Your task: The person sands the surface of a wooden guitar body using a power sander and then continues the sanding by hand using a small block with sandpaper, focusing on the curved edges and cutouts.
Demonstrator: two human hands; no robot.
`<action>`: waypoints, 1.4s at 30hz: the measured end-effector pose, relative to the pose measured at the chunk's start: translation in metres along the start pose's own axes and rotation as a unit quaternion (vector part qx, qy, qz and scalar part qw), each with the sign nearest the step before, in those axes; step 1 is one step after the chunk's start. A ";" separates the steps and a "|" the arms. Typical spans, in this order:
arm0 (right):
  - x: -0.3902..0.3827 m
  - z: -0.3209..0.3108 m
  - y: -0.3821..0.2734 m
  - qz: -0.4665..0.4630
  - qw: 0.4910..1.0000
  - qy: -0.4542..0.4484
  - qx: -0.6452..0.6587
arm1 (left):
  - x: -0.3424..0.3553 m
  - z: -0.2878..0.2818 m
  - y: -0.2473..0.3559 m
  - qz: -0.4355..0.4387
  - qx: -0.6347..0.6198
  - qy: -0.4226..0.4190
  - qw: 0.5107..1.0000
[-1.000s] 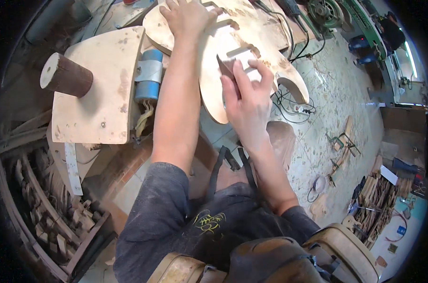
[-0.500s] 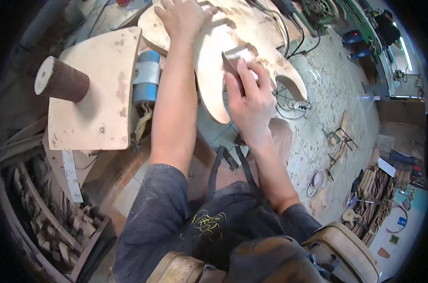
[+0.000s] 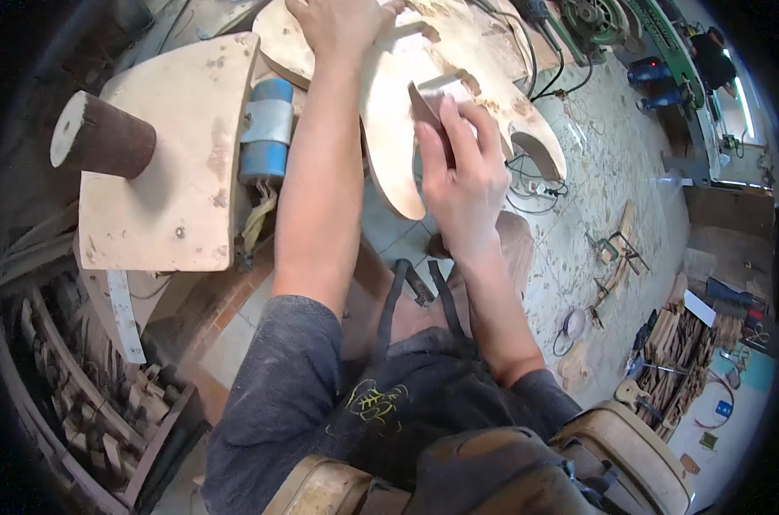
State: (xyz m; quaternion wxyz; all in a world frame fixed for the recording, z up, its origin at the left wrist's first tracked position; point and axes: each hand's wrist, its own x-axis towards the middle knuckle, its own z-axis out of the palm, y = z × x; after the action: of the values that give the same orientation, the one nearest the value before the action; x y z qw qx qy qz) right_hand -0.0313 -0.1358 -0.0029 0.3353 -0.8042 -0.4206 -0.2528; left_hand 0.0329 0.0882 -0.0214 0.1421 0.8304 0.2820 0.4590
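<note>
A pale wooden guitar body (image 3: 394,163) with two curved horns and routed cavities lies in front of me. My left hand (image 3: 342,30) rests on its far part, thumb and fingers spread; the upper picture edge cuts off some fingertips. Over the near cavity, between the horns, my right hand (image 3: 465,167) grips a brown piece of sandpaper (image 3: 431,116). The paper stands tilted at the cavity's edge, between the thumb and bent fingers. How much of it touches the wood is hard to tell.
On my left, a brown sanding drum (image 3: 106,137) rises from a wooden table (image 3: 162,227), beside a blue cylinder (image 3: 267,129). Wood scraps (image 3: 106,421) fill the lower left. Cables and a green machine (image 3: 591,21) are at the far right; clamps (image 3: 617,253) lie on the dusty floor.
My left hand appears higher, nearer the upper picture edge. My right hand and the sandpaper have shifted slightly to the right. The whole view has moved a little.
</note>
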 end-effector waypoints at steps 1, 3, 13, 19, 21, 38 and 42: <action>0.009 0.002 -0.004 0.005 1.000 -0.019 0.006 | 0.002 -0.002 -0.003 -0.003 0.001 -0.007 1.000; -0.015 -0.001 0.004 0.003 0.999 -0.033 0.033 | 0.006 -0.005 -0.008 -0.009 0.004 -0.019 1.000; -0.031 -0.010 0.008 -0.007 0.990 -0.057 0.129 | 0.005 -0.008 0.001 -0.023 0.023 0.020 0.999; -0.019 -0.002 0.018 -0.049 0.993 -0.041 0.104 | 0.006 -0.009 0.013 -0.051 -0.044 0.012 0.998; -0.037 -0.008 0.007 -0.044 0.989 -0.055 0.134 | 0.008 -0.041 0.010 -0.088 -0.067 -0.014 0.994; -0.027 -0.007 0.011 -0.088 0.984 -0.040 0.150 | 0.008 -0.013 0.001 0.013 -0.010 0.080 0.997; -0.002 -0.002 0.018 -0.082 0.989 -0.059 0.108 | 0.008 -0.015 0.021 -0.051 -0.104 -0.044 0.992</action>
State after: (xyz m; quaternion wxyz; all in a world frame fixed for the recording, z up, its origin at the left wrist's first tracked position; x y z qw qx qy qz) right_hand -0.0170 -0.1460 -0.0084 0.3727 -0.7400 -0.5287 -0.1845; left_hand 0.0312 0.0762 0.0026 0.2637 0.8151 0.2681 0.4406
